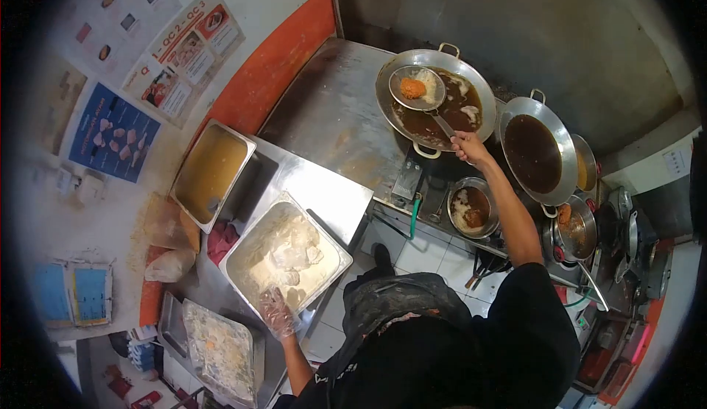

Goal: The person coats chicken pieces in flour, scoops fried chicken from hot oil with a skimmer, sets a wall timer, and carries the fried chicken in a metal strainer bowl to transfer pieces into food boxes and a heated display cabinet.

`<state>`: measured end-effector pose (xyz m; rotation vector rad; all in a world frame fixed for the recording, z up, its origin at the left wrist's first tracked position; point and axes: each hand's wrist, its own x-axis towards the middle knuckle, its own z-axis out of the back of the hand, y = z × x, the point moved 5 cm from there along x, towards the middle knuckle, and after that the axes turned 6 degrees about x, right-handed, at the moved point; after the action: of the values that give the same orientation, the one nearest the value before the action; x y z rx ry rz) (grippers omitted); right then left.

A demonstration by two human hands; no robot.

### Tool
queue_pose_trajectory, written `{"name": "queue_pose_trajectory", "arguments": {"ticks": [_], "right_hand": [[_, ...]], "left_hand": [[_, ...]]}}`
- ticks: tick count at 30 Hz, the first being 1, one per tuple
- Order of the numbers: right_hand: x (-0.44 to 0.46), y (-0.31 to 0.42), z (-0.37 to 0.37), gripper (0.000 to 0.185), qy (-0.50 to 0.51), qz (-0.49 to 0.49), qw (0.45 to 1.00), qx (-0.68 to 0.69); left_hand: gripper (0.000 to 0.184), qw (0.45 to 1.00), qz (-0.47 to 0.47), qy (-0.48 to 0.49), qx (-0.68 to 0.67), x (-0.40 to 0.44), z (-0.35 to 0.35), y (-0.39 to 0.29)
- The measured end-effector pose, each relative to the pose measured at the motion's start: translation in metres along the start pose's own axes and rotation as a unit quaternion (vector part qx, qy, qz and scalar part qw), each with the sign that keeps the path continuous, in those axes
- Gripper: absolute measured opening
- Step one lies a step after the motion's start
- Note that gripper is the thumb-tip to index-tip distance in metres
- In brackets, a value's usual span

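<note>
My right hand [470, 148] is closed round the handle of a wire skimmer [440, 91]. The skimmer's basket is over the dark oil in a large wok [479, 85], with an orange-brown fried piece [412, 88] and pale bits in it. My left hand [278, 313], in a clear plastic glove, is at the near edge of a deep metal pan [340, 260]. Its fingers stretch out over the flour [258, 269], holding nothing that I can see. Flour-coated pieces [294, 253] lie in that pan, just beyond my fingertips.
A second wok [534, 151] of dark oil stands to the right. Below it, a bowl [471, 206] and a strainer [578, 228] with fried food are near the counter edge. A pan of yellowish liquid [213, 170] and a floury tray [221, 350] are at left.
</note>
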<state>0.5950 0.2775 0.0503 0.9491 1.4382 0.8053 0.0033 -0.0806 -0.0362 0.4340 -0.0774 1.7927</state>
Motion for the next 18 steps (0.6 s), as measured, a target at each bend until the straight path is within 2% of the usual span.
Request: {"name": "queue_pose_trajectory", "arguments": {"ticks": [1, 3, 4, 6, 7, 8, 10, 12, 14, 16, 17, 18], "right_hand": [[0.000, -0.001, 0.004, 0.029, -0.005, 0.003, 1.000, 0.004], [-0.006, -0.005, 0.018, 0.033, 0.024, 0.019, 0.998, 0.048], [-0.018, -0.003, 0.026, 0.033, 0.009, 0.018, 0.998, 0.055], [-0.042, 0.009, 0.041, 0.035, -0.002, 0.029, 0.996, 0.079], [-0.056, 0.013, 0.052, 0.035, -0.013, 0.030, 0.997, 0.076], [-0.070, 0.013, 0.064, 0.035, -0.033, 0.035, 0.995, 0.083], [-0.105, 0.011, 0.093, 0.021, -0.037, 0.064, 0.993, 0.095], [-0.146, 0.007, 0.126, 0.019, -0.092, 0.076, 0.987, 0.105], [-0.198, 0.001, 0.166, 0.017, -0.132, 0.083, 0.982, 0.110], [-0.249, -0.008, 0.204, 0.010, -0.145, 0.087, 0.976, 0.139], [-0.271, -0.018, 0.228, 0.012, -0.128, 0.099, 0.972, 0.172], [-0.304, -0.018, 0.245, 0.009, -0.199, 0.087, 0.964, 0.154]], "left_hand": [[0.023, 1.000, -0.006, -0.004, -0.001, 0.010, 0.014, -0.006], [0.045, 0.976, 0.028, 0.208, 0.064, 0.019, 0.020, -0.011], [0.045, 0.976, 0.012, 0.207, 0.063, 0.017, 0.020, -0.012], [0.031, 0.996, -0.068, 0.038, 0.051, 0.013, 0.030, -0.012], [0.038, 0.993, -0.085, -0.020, 0.079, 0.013, 0.031, -0.012], [0.038, 0.992, -0.104, -0.027, 0.070, 0.010, 0.029, -0.013], [0.046, 0.968, -0.016, 0.149, 0.203, 0.017, 0.008, -0.010], [0.062, 0.887, -0.051, 0.246, 0.388, 0.031, 0.024, -0.029], [0.065, 0.867, -0.096, 0.143, 0.468, 0.026, 0.033, -0.033], [0.063, 0.874, -0.093, 0.074, 0.472, 0.019, 0.009, -0.018], [0.062, 0.872, -0.093, 0.046, 0.479, 0.015, -0.008, -0.009], [0.061, 0.848, -0.105, 0.018, 0.520, 0.011, -0.025, 0.001]]}}
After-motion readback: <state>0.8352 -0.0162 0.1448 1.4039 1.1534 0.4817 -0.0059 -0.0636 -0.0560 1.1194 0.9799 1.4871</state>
